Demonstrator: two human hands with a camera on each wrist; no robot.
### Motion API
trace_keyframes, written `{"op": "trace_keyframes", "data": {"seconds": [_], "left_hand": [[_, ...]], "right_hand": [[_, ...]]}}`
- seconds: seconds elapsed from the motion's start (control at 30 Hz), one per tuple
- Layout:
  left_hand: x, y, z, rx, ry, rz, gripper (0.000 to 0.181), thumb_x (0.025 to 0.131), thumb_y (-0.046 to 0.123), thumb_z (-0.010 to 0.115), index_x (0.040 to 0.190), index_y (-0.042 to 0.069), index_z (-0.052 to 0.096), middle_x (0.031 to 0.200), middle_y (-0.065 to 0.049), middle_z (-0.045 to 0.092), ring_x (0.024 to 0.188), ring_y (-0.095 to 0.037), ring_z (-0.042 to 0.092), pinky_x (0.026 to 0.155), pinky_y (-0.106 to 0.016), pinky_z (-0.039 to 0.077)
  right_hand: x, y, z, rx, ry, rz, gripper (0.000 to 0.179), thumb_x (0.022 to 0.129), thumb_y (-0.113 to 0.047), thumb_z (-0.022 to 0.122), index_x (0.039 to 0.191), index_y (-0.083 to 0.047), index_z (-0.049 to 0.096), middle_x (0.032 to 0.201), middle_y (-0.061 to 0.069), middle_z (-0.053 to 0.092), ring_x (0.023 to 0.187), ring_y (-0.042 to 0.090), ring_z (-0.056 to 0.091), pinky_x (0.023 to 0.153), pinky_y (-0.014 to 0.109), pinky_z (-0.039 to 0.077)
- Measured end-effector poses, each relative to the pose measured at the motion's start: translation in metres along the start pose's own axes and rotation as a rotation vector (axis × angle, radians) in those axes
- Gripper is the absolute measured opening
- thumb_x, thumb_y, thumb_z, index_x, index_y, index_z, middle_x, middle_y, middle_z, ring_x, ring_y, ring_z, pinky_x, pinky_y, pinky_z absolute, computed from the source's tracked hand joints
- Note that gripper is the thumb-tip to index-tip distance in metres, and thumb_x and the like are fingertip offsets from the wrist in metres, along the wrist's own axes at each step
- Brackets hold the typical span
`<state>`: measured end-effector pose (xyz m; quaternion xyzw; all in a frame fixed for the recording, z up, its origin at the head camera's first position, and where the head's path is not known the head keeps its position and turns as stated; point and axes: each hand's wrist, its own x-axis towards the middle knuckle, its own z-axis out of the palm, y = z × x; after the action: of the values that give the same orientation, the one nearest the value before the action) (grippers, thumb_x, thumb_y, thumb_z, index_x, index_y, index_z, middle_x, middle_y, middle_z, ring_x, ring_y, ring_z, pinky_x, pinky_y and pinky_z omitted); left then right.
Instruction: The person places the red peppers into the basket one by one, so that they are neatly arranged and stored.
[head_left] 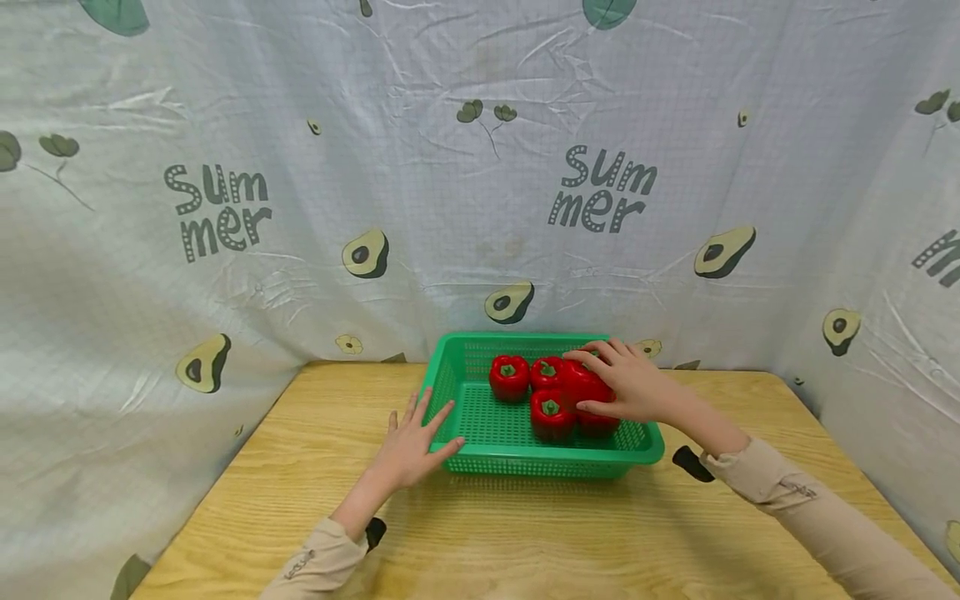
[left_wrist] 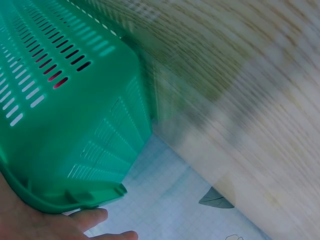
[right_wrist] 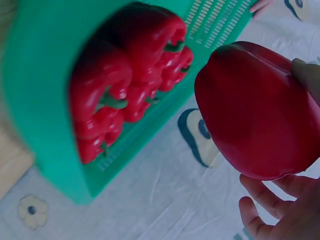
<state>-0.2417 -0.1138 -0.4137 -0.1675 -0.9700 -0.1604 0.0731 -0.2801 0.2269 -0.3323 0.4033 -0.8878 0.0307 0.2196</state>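
A green plastic basket [head_left: 540,452] with slotted walls stands on the table and holds several red bell peppers [head_left: 551,419] with green stems, grouped toward its right side. My right hand [head_left: 637,385] grips another red bell pepper [right_wrist: 257,112] over that group, thumb on one side and fingers on the other. In the right wrist view the held pepper is apart from the ones in the basket. My left hand [head_left: 408,448] lies at the basket's left rim, its fingers spread and straight. The left wrist view shows fingers [left_wrist: 90,218] against the rim's underside.
The wooden table [head_left: 525,542] stretches around the basket. Behind it and at both sides hangs a pale curtain [head_left: 450,192] printed with avocados and lettering. Dark straps [head_left: 692,464] show at the wrists, below beige sleeves.
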Motion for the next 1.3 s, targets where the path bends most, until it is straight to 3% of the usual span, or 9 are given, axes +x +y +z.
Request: {"op": "trace_keyframes", "data": {"seconds": [0.5, 0.8, 1.3], "left_hand": [[0.001, 0.002, 0.000, -0.005, -0.003, -0.005, 0.065, 0.087, 0.055, 0.043, 0.141, 0.024, 0.027, 0.150, -0.015, 0.009, 0.138, -0.035, 0.005, 0.100, -0.066, 0.014], [0.002, 0.004, -0.003, -0.014, 0.004, -0.012, 0.066, 0.086, 0.054, 0.044, 0.141, 0.022, 0.029, 0.150, -0.015, 0.010, 0.138, -0.035, 0.005, 0.099, -0.067, 0.014], [0.003, 0.004, -0.002, -0.017, -0.002, -0.015, 0.066, 0.086, 0.054, 0.044, 0.141, 0.021, 0.028, 0.150, -0.016, 0.010, 0.138, -0.036, 0.005, 0.100, -0.067, 0.014]], "right_hand": [[0.044, -0.022, 0.016, 0.007, -0.036, -0.083, 0.062, 0.078, -0.053, 0.059, 0.131, -0.024, 0.043, 0.114, 0.001, 0.053, 0.099, 0.018, 0.041, 0.078, 0.035, 0.035], [0.067, -0.031, 0.029, 0.012, -0.129, -0.081, 0.063, 0.081, -0.054, 0.054, 0.134, -0.024, 0.039, 0.116, 0.002, 0.054, 0.100, 0.019, 0.041, 0.081, 0.038, 0.036], [0.081, -0.033, 0.058, -0.146, -0.274, -0.131, 0.063, 0.083, -0.054, 0.051, 0.135, -0.021, 0.037, 0.115, 0.006, 0.051, 0.095, 0.021, 0.041, 0.072, 0.035, 0.034]]}}
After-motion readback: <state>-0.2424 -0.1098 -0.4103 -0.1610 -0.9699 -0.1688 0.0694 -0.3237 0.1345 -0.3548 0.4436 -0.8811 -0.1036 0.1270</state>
